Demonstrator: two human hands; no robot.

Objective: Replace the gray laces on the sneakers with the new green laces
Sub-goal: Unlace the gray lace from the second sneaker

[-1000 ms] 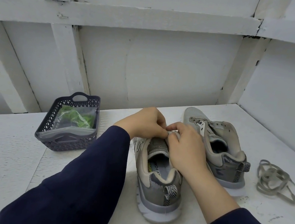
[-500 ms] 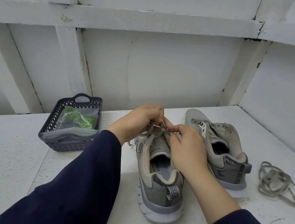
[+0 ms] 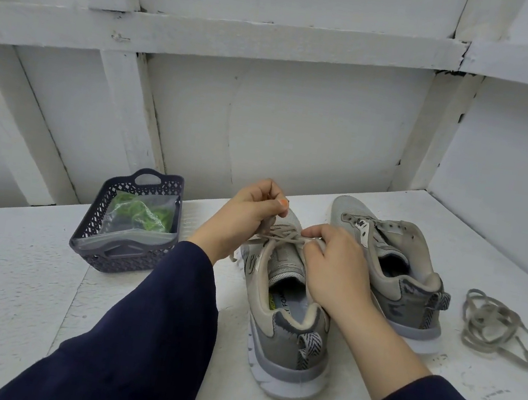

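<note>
Head view: I see the near sneaker (image 3: 283, 321) pointing to 12 o'clock. Its gray lace (image 3: 284, 238) runs across it. The left hand (image 3: 246, 217) pinches the lace at 10 o'clock, and the right hand (image 3: 331, 267) pinches it at 3 o'clock.

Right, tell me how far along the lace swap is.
Done: the far sneaker has bare eyelets, and a removed lace lies on the table beside it. In hand: the left hand and right hand pinch the gray lace on the near sneaker, partly unthreaded. Left: threading the green laces, bagged in the basket.
</note>
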